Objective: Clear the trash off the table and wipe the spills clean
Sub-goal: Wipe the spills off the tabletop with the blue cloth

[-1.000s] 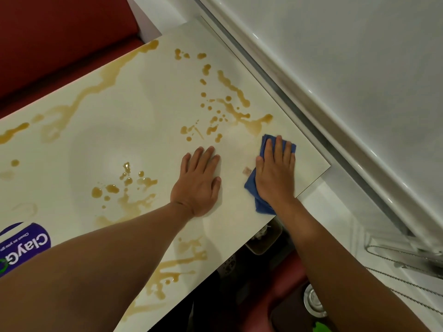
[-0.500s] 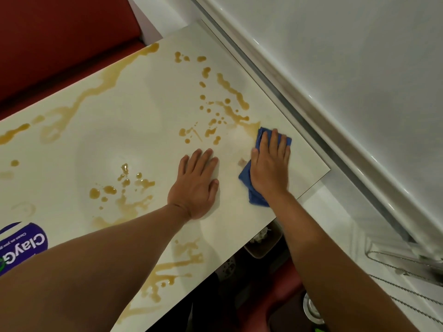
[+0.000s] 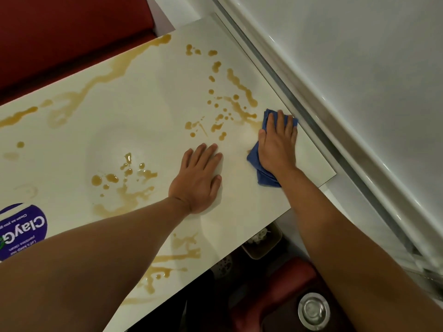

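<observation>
A white table (image 3: 153,130) carries brown liquid spills (image 3: 237,87) in streaks and drops across its far side, its middle and its near edge. My right hand (image 3: 278,142) presses flat on a folded blue cloth (image 3: 262,174) near the table's right end, at the lower tip of a long brown streak. My left hand (image 3: 199,180) lies flat on the bare tabletop to the left of the cloth, fingers spread, holding nothing. A puddle with drops (image 3: 124,178) sits left of that hand.
A purple and white labelled pack (image 3: 21,231) lies at the table's left edge. A red seat (image 3: 72,32) runs behind the table. A white wall with a metal rail (image 3: 299,92) borders the right side. Under the table are a small bin (image 3: 263,240) and a metal disc (image 3: 312,310).
My right hand has slid the blue cloth away from me and to the right, over the streak's end. The brown patch there is now smeared thin. My left hand stayed put.
</observation>
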The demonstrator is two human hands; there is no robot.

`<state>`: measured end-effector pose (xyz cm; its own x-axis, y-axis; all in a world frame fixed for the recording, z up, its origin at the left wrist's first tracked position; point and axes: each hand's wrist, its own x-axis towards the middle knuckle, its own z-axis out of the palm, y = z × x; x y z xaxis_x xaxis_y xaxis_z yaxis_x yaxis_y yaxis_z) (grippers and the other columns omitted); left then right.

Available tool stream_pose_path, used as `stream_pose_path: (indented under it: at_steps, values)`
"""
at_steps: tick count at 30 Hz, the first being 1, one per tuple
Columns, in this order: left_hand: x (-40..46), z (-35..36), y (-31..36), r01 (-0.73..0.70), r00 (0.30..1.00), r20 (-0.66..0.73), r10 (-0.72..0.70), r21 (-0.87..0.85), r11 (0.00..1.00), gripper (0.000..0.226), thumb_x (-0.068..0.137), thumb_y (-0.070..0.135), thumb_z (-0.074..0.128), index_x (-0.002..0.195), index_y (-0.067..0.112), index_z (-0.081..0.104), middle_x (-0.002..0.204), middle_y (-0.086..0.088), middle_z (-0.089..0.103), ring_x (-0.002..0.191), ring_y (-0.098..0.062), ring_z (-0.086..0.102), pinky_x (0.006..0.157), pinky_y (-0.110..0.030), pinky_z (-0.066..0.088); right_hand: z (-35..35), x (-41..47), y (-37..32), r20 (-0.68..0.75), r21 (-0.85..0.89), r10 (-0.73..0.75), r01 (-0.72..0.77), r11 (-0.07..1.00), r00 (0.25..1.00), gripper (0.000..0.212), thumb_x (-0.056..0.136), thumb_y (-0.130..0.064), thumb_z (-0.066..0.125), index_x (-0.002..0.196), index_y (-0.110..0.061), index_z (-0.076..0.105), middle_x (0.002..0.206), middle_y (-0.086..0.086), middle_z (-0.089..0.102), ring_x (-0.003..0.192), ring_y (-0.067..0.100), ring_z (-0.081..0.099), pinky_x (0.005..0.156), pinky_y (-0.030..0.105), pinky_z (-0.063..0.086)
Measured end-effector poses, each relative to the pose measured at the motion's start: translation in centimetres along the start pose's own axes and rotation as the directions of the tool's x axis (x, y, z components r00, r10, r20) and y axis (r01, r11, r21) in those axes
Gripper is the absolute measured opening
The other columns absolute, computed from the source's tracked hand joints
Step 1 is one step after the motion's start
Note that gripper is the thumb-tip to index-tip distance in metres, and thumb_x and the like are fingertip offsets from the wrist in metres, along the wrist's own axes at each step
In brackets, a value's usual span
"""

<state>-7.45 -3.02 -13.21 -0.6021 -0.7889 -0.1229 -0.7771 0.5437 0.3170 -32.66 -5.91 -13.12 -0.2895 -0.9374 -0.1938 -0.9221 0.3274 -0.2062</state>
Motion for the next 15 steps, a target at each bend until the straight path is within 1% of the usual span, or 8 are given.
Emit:
stream_pose_path:
  at_steps: [3, 5, 6, 9, 11, 12, 15]
  values:
    - [0.0, 0.0, 0.1, 0.005, 1.000, 0.001, -0.005, -0.002, 1.000, 0.061, 0.101, 0.041, 0.030, 0.155, 0.013, 0.035, 0.166, -0.007, 0.023, 0.154, -0.031, 0.015, 0.125, -0.052, 0.011, 0.8, -3.0, 0.0, 0.013, 0.026, -0.031, 0.031, 0.999, 0.999, 0.066, 0.103, -0.040, 0.006, 0.160, -0.008, 0.017, 0.168, 0.016, 0.011, 0.155, 0.039, 0.004, 0.126, 0.053, 0.007]
    - [0.0, 0.0, 0.1, 0.004, 1.000, 0.005, -0.004, 0.001, 1.000, 0.062, 0.101, 0.042, 0.029, 0.155, 0.013, 0.034, 0.166, -0.007, 0.022, 0.154, -0.031, 0.014, 0.125, -0.053, 0.011, 1.7, -7.1, 0.1, 0.048, -0.005, -0.062, 0.062, 0.998, 0.997, 0.062, 0.106, -0.038, 0.008, 0.161, -0.010, 0.010, 0.169, 0.013, 0.003, 0.156, 0.035, -0.003, 0.126, 0.051, 0.004]
    - [0.1, -0.1, 0.1, 0.005, 1.000, 0.006, -0.005, 0.002, 1.000, 0.062, 0.101, 0.042, 0.029, 0.156, 0.013, 0.033, 0.167, -0.007, 0.022, 0.154, -0.030, 0.013, 0.125, -0.053, 0.011, 2.1, -9.3, 0.1, 0.062, -0.029, -0.079, 0.081, 0.996, 0.995, 0.062, 0.106, -0.039, 0.007, 0.161, -0.010, 0.010, 0.170, 0.012, 0.002, 0.156, 0.034, -0.003, 0.126, 0.051, 0.005]
    - [0.1, -0.1, 0.1, 0.009, 1.000, 0.007, -0.009, 0.003, 1.000, 0.062, 0.101, 0.042, 0.029, 0.156, 0.014, 0.033, 0.167, -0.007, 0.021, 0.155, -0.030, 0.013, 0.125, -0.053, 0.011, 2.7, -13.2, 0.4, 0.092, -0.042, -0.110, 0.115, 0.992, 0.990, 0.063, 0.105, -0.041, 0.011, 0.160, -0.010, 0.017, 0.169, 0.013, 0.008, 0.156, 0.034, 0.002, 0.126, 0.052, 0.010]
    - [0.1, 0.0, 0.1, 0.010, 1.000, 0.004, -0.010, 0.002, 1.000, 0.062, 0.101, 0.042, 0.028, 0.156, 0.013, 0.033, 0.167, -0.007, 0.021, 0.154, -0.030, 0.013, 0.125, -0.053, 0.011, 2.2, -12.2, 0.7, 0.102, -0.048, -0.135, 0.140, 0.989, 0.986, 0.063, 0.105, -0.042, 0.011, 0.160, -0.011, 0.017, 0.169, 0.013, 0.008, 0.156, 0.034, 0.002, 0.126, 0.051, 0.009]
    - [0.1, 0.0, 0.1, 0.009, 1.000, 0.003, -0.009, 0.000, 1.000, 0.062, 0.101, 0.042, 0.029, 0.155, 0.013, 0.034, 0.167, -0.007, 0.022, 0.154, -0.030, 0.014, 0.125, -0.053, 0.012, 1.9, -11.1, 0.7, 0.106, -0.056, -0.141, 0.148, 0.987, 0.984, 0.063, 0.106, -0.042, 0.010, 0.161, -0.011, 0.013, 0.169, 0.012, 0.005, 0.156, 0.034, -0.001, 0.126, 0.051, 0.006]
    - [0.0, 0.0, 0.1, 0.008, 1.000, -0.002, -0.008, 0.002, 1.000, 0.062, 0.101, 0.042, 0.029, 0.155, 0.012, 0.035, 0.166, -0.008, 0.023, 0.154, -0.031, 0.016, 0.125, -0.052, 0.012, 0.8, -5.6, 0.6, 0.090, -0.054, -0.109, 0.114, 0.992, 0.990, 0.061, 0.108, -0.040, 0.013, 0.162, -0.013, 0.005, 0.170, 0.011, -0.003, 0.155, 0.034, -0.008, 0.126, 0.050, 0.001]
